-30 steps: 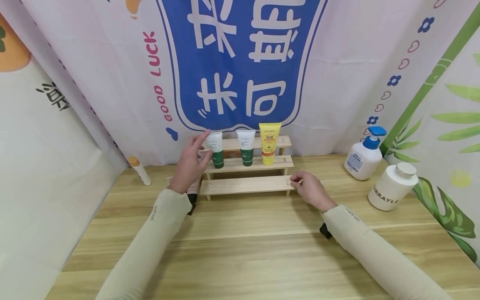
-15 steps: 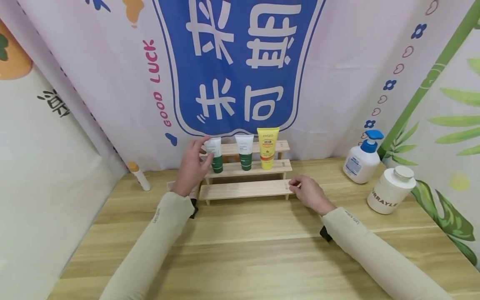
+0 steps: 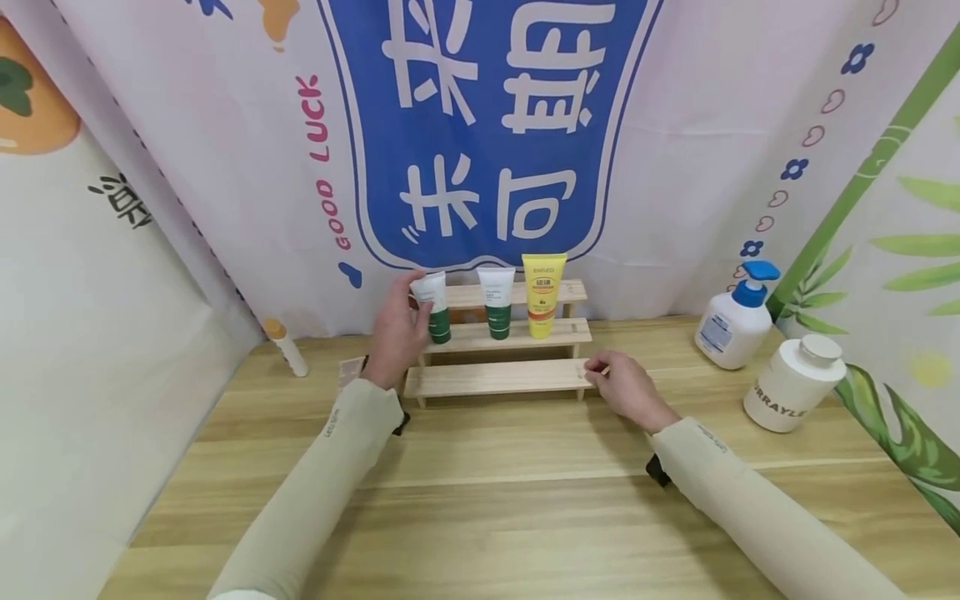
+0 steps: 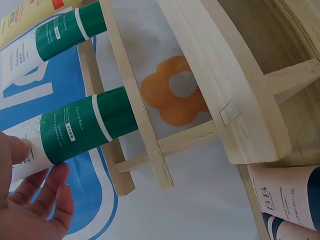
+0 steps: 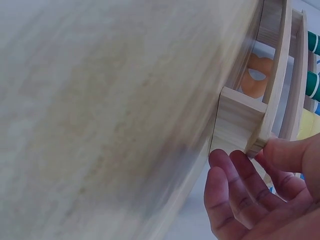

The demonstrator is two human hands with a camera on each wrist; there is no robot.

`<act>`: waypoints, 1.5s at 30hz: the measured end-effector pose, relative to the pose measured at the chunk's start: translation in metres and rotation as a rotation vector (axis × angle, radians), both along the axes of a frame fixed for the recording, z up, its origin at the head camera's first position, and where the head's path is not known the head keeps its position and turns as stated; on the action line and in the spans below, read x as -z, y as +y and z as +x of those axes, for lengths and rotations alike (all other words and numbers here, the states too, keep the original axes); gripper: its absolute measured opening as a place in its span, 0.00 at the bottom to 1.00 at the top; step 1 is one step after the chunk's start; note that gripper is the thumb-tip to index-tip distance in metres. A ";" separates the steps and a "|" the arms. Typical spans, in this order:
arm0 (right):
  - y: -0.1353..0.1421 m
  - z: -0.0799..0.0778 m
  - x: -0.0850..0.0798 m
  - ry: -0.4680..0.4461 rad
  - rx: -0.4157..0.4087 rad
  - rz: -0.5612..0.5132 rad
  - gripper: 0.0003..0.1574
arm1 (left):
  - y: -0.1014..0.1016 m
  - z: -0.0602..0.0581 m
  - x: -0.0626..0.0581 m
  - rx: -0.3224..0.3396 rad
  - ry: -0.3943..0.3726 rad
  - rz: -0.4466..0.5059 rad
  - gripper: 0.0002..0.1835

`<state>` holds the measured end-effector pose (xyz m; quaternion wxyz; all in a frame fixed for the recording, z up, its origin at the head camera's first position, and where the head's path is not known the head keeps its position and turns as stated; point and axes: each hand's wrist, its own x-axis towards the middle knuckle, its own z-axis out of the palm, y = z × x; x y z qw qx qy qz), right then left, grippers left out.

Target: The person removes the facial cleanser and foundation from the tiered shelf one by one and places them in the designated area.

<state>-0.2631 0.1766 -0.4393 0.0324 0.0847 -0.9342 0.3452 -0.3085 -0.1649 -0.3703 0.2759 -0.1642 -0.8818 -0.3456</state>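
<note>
A three-step wooden rack (image 3: 487,377) stands on the table near the curtain. On its middle step is a white-and-green squeeze tube (image 3: 439,325), leaning slightly at the left end. My left hand (image 3: 398,340) pinches that tube's white upper part; in the left wrist view the thumb lies across its front and the fingers curl behind. Beside it stand a second white-and-green tube (image 3: 497,308) and a yellow tube (image 3: 543,296), both upright. My right hand (image 3: 624,385) pinches the right end of the lowest step, thumb on the board in the right wrist view.
BB cream tubes (image 4: 287,192) lie left of the rack, partly hidden by my left arm. An orange-capped white stick (image 3: 288,348) stands at the far left. To the right are a blue-topped pump bottle (image 3: 733,327) and a white lidded jar (image 3: 791,385).
My left hand has closed in on the left white-and-green tube, its thumb moving down onto the front, and the tube now tilts a little. My right hand keeps its place on the rack.
</note>
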 end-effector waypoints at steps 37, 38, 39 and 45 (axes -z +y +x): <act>-0.001 0.003 0.000 -0.015 0.001 -0.017 0.08 | -0.054 0.083 -0.013 0.032 0.105 -0.103 0.25; -0.001 0.003 -0.001 -0.013 0.003 -0.014 0.08 | -0.055 0.085 -0.012 0.027 0.077 -0.119 0.25; 0.000 0.003 -0.001 -0.010 0.003 -0.010 0.08 | -0.056 0.088 -0.011 0.024 0.041 -0.138 0.24; 0.001 0.004 -0.004 -0.020 0.003 -0.015 0.09 | -0.065 0.104 -0.004 0.005 -0.320 -0.262 0.24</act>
